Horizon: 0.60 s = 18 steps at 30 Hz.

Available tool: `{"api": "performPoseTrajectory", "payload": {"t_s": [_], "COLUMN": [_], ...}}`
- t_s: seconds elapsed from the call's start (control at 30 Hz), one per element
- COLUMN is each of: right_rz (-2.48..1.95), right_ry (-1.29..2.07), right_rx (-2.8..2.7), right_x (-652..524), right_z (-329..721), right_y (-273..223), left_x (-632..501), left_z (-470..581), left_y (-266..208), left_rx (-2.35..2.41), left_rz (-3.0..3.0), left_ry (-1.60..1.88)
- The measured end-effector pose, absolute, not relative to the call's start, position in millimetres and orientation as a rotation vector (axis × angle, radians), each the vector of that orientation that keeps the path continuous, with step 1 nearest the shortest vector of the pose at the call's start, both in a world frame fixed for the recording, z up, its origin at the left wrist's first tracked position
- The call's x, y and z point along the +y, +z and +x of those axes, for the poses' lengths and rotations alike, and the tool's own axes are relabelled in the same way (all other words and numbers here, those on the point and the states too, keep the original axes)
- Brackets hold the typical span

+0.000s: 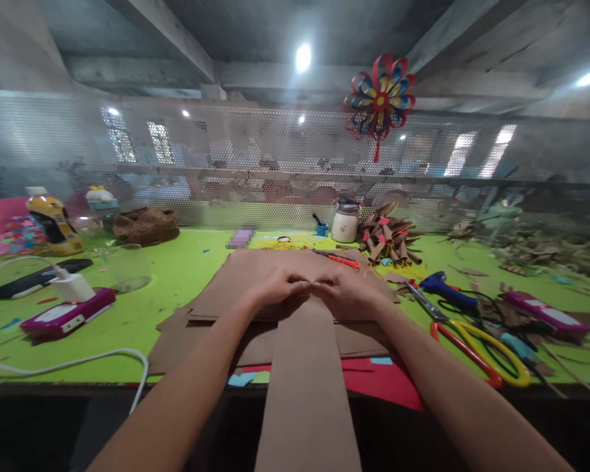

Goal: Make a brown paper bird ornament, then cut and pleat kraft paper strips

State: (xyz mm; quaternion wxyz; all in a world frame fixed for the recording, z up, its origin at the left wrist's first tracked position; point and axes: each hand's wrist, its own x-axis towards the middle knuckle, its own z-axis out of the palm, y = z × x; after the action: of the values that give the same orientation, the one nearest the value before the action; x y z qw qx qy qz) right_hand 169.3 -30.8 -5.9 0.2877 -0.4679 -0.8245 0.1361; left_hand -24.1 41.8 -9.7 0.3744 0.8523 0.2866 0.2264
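A long strip of brown kraft paper (307, 387) runs from the middle of the table down over its front edge. My left hand (288, 288) pinches the strip's far end, thumb and finger closed on it. Right beside it my right hand (341, 288) pinches the same end, the fingertips of both hands nearly meeting. Under the hands lies a stack of brown paper sheets (240, 272). A small pair of scissors with orange handles (344, 261) rests on the stack, just beyond my right hand. Red paper (388, 383) shows beneath the stack at the front.
Large scissors with red and yellow handles (472, 354) and a blue glue gun (447, 292) lie at the right. Behind are rolled brown paper pieces (386, 239) and a white jar (345, 221). At left stand a purple power strip (69, 314) and a clear cup (128, 269).
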Motion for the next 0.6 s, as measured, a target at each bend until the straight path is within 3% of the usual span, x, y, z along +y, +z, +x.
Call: {"api": "performPoseTrajectory", "payload": {"t_s": [0.6], "right_rz": [-1.235], "right_ry": [0.446], "right_rx": [-2.277], "right_x": [-11.7], "right_z": [179.3], "right_y": [-2.3], "left_x": [30.2], "left_z": [-24.4], "left_y": [2.8], "left_rx": [0.714], "left_rz": [2.341], "left_ry": [0.513]}}
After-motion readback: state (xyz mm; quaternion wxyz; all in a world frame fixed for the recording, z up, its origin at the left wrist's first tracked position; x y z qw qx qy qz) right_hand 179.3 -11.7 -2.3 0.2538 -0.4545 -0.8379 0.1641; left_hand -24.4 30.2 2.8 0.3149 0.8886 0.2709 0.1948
